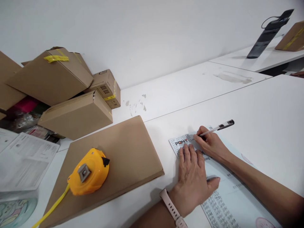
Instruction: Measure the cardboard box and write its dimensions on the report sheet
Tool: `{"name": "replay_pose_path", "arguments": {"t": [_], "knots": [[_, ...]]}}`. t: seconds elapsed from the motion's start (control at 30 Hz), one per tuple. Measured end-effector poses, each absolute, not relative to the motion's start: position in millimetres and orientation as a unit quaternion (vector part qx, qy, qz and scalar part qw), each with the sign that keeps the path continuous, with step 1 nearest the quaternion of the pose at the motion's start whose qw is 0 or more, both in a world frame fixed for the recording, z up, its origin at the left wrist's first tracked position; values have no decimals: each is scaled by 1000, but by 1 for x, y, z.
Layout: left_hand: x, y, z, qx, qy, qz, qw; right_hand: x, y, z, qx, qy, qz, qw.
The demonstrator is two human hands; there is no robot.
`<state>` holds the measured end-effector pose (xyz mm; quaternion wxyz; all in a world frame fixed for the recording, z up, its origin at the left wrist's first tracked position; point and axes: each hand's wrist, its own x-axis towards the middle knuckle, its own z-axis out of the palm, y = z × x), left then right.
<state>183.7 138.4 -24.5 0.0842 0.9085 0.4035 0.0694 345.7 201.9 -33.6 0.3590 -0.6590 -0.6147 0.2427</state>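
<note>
A printed paper form, light blue with a PONY logo at its upper left corner, lies on the white table. My left hand rests flat on it just below the logo, fingers stretched out, a pink band round the wrist. My right hand grips a pen with a clear barrel and black end, its tip down near the top edge of the sheet. The fingers hide part of the print. Left of the hands, a yellow tape measure sits on a flat cardboard box.
Several cardboard boxes are piled at the left against the wall. Printed sheets lie at the left edge, above a clear patterned container. A dark bottle stands at the far right beside another box.
</note>
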Motion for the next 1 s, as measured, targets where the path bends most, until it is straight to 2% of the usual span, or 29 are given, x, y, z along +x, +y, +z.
{"name": "replay_pose_path", "arguments": {"t": [1.0], "knots": [[184, 140, -24, 907, 406, 66, 87, 344, 202, -32, -665, -610, 221, 370]]}}
